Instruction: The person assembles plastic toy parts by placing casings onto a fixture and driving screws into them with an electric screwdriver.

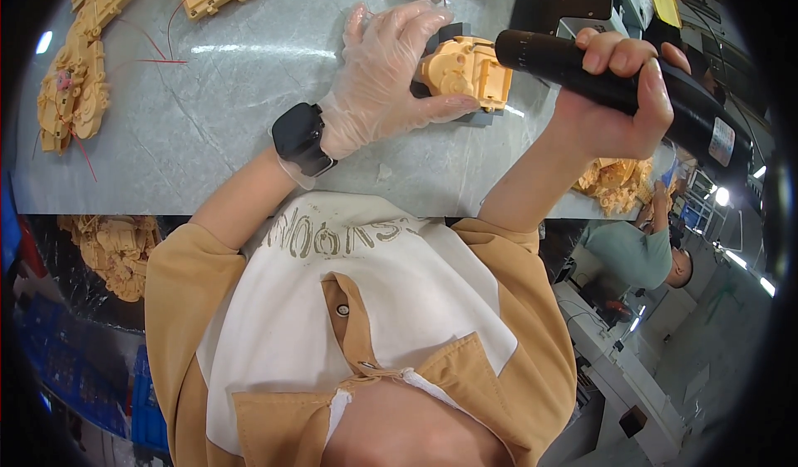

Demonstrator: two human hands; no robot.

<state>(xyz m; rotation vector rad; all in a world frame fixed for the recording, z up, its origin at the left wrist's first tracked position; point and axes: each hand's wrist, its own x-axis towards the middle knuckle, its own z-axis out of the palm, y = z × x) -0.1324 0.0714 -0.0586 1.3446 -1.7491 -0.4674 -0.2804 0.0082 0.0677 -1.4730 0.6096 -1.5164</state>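
A yellow plastic housing (467, 73) sits in a dark grey fixture (476, 119) on the table. My left hand (386, 64), in a clear plastic glove, spans its left side. The thumb lies against the housing's near edge and the fingers reach the far edge of the fixture. To the right, my bare right hand (623, 93) is wrapped round a black electric screwdriver (553, 60). The tool is tilted, with its front end just above the housing's right part. Its tip cannot be made out.
More yellow housings (75, 93) with thin red wires lie along the grey table's (241, 118) left side and far edge. A pile of yellow parts (615, 183) lies at right, and another pile (115, 251) fills a black-lined container below left. A co-worker (632, 251) sits at right.
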